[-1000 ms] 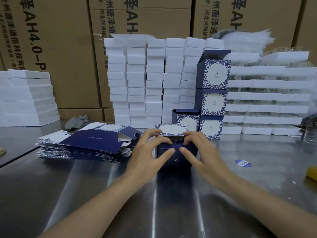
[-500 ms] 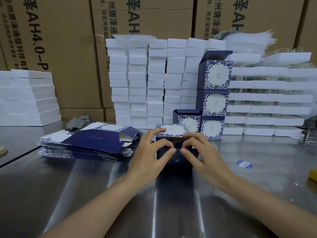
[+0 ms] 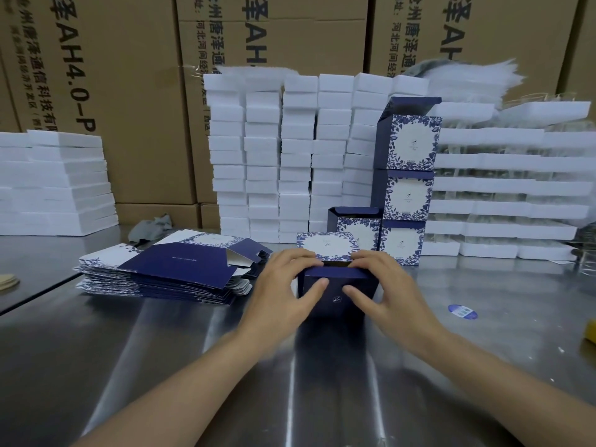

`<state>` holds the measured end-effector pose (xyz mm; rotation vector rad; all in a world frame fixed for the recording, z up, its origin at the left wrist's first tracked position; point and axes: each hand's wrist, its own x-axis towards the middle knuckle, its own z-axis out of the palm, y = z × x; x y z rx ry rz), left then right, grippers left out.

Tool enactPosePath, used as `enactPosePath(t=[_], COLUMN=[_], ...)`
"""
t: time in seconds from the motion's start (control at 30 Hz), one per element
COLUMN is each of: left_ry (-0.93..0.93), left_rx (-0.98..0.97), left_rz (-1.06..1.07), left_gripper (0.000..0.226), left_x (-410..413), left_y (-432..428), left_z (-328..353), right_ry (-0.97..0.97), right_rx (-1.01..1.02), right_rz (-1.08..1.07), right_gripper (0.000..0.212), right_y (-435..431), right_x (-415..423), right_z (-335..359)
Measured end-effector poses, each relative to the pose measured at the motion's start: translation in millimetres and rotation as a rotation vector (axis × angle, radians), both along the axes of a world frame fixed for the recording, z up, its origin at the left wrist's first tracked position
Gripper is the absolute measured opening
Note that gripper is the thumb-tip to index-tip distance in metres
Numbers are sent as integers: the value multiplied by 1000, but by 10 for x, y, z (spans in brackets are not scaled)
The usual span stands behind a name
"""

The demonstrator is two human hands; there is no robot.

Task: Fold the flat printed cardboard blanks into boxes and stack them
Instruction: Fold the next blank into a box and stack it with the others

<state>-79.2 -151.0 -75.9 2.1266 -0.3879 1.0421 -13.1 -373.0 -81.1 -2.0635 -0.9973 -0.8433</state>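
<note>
Steel table (image 3: pixel 129 366), cartons (image 3: pixel 135 124) behind. Left hand (image 3: pixel 283 285) and right hand (image 3: pixel 390 285) close together, gripping half-folded box (image 3: pixel 337 300) mid-table. Flat blanks (image 3: pixel 167 272) left; finished boxes (image 3: pixel 408 191) stacked behind.

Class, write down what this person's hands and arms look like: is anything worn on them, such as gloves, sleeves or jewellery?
The left hand and right hand are bare: no gloves, and no rings show. The left forearm and right forearm are uncovered as far as the frame's edge, with no sleeve, watch or bracelet in view.
</note>
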Motion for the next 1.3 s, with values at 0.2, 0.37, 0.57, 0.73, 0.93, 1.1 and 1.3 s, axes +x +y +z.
enactPosePath(t=[0.2,0.37,0.57,0.73,0.93,1.1,1.3], left_ry=[-28,-18,11,-45,23,-113,-368], left_rx=[21,-23,-45,-214,-364,-326,61], left_rz=[2,23,18,35,-28,-20,-165], left_gripper=[26,29,39,54,51,61,74], left_x=[24,36,45,34,2,-110,-248], left_y=[16,42,53,78,67,-62,-228], left_z=[13,12,1,16,23,110,144], right_ry=[-1,57,73,-15,-172,-392,-518], right_rx=[59,-27,-110,-111,-157,-147,-267], right_rz=[24,-41,-51,-48,-48,-24,55], right_gripper=[44,70,83,73,73,78,91], right_y=[-10,-57,-93,-70,15,32,72], right_x=[-31,-48,-5,-32,-135,-172,-199], right_z=[40,74,53,83,95,136,99])
